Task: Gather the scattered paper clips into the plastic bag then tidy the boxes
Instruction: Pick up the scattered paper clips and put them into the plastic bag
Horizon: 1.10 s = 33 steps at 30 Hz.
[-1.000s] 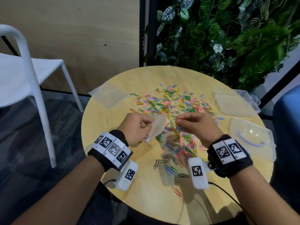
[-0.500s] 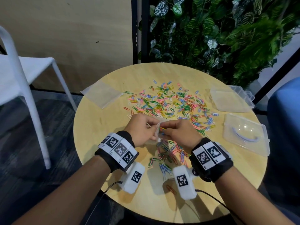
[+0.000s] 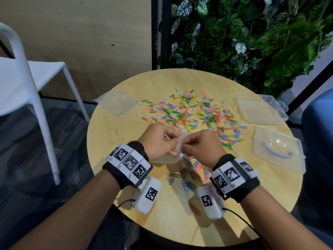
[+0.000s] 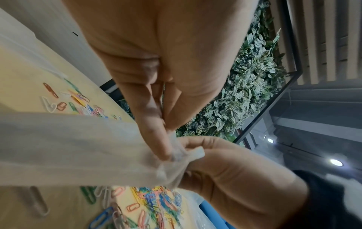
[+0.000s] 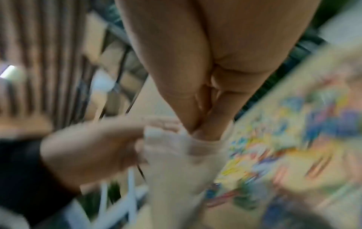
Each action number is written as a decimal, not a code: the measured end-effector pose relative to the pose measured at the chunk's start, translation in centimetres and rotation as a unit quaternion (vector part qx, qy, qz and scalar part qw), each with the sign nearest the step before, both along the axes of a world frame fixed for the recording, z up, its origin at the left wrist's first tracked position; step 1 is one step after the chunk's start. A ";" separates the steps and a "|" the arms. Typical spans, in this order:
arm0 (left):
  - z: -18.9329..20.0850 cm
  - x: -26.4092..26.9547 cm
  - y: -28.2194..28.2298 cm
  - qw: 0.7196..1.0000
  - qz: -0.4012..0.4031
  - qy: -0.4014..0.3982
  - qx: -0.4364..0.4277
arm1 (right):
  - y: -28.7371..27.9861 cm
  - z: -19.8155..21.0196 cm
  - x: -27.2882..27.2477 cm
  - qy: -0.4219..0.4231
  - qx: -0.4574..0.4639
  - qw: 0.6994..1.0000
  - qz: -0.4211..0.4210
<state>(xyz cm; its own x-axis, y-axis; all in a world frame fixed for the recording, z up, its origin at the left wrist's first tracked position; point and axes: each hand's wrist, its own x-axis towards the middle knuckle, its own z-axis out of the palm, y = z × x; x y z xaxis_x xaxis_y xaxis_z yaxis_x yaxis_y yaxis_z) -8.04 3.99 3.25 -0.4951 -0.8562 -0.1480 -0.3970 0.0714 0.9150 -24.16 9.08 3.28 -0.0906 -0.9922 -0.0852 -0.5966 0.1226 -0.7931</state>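
Both hands meet over the near middle of the round wooden table, pinching the mouth of a small clear plastic bag. My left hand holds one side of the bag between thumb and fingers. My right hand pinches the other side; the right wrist view is blurred but shows its fingertips at the bag. Many coloured paper clips lie spread across the table beyond the hands, and a smaller pile of clips lies under them.
A second clear plastic bag lies flat at the table's far left. Two clear plastic boxes sit at the right: one farther back, one nearer with a blue handle. A white chair stands left; a plant wall behind.
My right hand has come in from the clips to the bag held by my left hand, and now both pinch its mouth. The hands sit closer together.
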 end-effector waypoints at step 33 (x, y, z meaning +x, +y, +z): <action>1.2 3.3 -0.8 0.986 -0.004 -0.117 -0.122 | 3.1 -3.9 1.5 0.296 0.057 0.945 0.124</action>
